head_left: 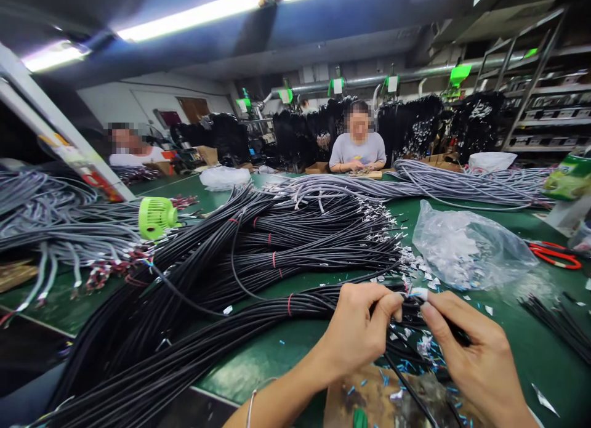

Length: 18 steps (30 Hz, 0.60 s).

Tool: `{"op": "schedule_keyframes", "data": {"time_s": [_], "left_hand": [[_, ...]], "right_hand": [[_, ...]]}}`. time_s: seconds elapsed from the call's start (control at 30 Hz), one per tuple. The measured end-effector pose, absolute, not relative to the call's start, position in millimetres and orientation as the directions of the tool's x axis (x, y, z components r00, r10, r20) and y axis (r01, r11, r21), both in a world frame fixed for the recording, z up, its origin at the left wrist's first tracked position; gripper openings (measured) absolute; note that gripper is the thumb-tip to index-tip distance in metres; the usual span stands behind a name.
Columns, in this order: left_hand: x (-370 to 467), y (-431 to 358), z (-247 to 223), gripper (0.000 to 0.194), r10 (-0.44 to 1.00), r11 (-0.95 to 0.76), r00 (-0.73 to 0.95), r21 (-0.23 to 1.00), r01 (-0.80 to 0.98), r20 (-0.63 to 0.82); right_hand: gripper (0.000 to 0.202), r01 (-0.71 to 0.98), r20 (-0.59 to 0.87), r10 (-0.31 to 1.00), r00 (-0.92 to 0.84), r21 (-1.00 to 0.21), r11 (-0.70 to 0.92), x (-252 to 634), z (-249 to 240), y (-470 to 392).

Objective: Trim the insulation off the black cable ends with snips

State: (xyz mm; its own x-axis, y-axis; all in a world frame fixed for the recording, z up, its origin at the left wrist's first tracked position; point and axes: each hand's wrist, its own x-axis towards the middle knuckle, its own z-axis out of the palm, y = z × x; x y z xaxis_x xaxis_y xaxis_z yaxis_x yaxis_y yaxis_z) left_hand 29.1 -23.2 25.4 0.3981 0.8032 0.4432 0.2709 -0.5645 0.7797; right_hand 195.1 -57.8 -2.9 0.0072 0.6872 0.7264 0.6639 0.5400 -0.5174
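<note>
My left hand [359,324] is closed in a pinch on thin wires [407,294] at a cable's end. Facing it, my right hand [475,354] pinches a small white piece [419,293] at the same end, with the wires running between the two. Whether the white piece is a sleeve or a bit of foil I cannot tell. Below my fingers, a black cable [406,385] slants down over a worn brown board [344,394], which is strewn with blue wire scraps. Bundles of black cables [295,255], tied with red bands, lie just beyond my hands, their whitish ends to the right.
A clear plastic bag [475,246] with white scraps lies on the green table [258,348]. Grey cables [415,181] stretch across the back and are heaped at left, near a green fan [157,218]. A red cord coil [556,254] is at right. Two co-workers sit across.
</note>
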Motion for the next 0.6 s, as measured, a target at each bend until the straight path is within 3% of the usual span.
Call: {"op": "schedule_keyframes", "data": {"time_s": [0.1,0.17,0.23,0.37,0.6], "left_hand": [[27.4,-18.5,26.1,0.043,0.855,-0.284,0.478,0.953,0.104,0.203],[26.6,-15.5,26.5,0.046,0.832,-0.120,0.546,0.993,-0.003,0.102],[26.5,-14.3,27.0,0.046,0.824,-0.067,0.563,0.997,-0.032,0.073],[29.4,-18.1,26.5,0.037,0.871,-0.228,0.470,0.966,0.124,0.145],[31.8,-23.3,25.9,0.022,0.823,-0.512,0.429,0.813,0.278,0.372]], "right_hand": [[0.011,0.662,0.721,0.693,0.013,-0.525,0.534,193.7,-3.9,-58.2],[0.011,0.671,0.718,0.696,0.006,-0.519,0.529,194.3,-5.4,-58.1],[0.010,0.700,0.726,0.687,0.033,-0.507,0.502,196.7,-6.8,-57.8],[0.014,0.687,0.714,0.690,0.118,-0.561,0.463,201.9,-4.7,-57.2],[0.008,0.612,0.672,0.739,-0.051,-0.564,0.555,200.8,6.4,-58.0]]}}
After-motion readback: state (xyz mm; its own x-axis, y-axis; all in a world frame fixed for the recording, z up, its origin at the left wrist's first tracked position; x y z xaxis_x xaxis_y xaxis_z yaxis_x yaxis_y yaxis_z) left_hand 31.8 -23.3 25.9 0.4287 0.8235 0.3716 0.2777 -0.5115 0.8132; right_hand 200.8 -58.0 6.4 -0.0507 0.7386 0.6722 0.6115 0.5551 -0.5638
